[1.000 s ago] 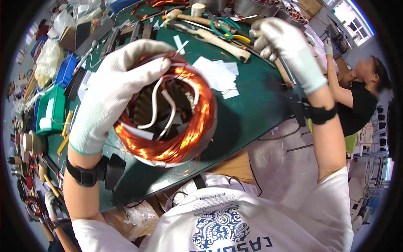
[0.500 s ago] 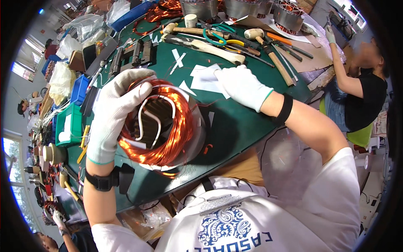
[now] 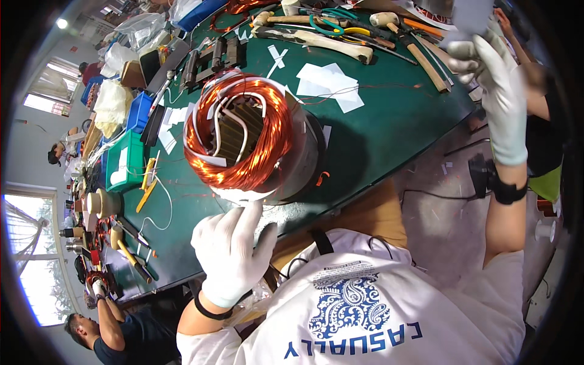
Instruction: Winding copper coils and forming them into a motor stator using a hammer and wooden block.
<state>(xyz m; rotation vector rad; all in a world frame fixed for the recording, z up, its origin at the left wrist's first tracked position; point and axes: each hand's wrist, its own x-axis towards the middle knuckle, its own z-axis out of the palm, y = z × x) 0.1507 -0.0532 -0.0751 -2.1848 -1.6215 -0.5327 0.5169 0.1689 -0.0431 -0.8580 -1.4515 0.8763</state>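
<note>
A motor stator (image 3: 298, 155) stands on the green table, with a thick ring of copper windings (image 3: 277, 131) on top. White sleeving (image 3: 242, 125) loops across its dark slotted bore. My left hand (image 3: 231, 252), in a white glove, is at the stator's near side with fingers stretched apart, close to its lower white rim; whether they touch it I cannot tell. High at the right, my gloved right hand (image 3: 502, 91) is raised off the table with bent fingers. They hold a pale sheet (image 3: 471, 18), blurred and partly cut off by the picture's edge.
White paper pieces (image 3: 331, 85) lie beyond the stator. Mallets (image 3: 420, 55), pliers and other hand tools line the far side. At the left are a green bin (image 3: 126, 161), a blue bin (image 3: 140, 112) and tape rolls (image 3: 103, 202). Co-workers sit at the right and lower left (image 3: 115, 328).
My left hand has let go of the windings' left side and come round to the near side. My right hand has risen from the white papers to the upper right. The view has shifted.
</note>
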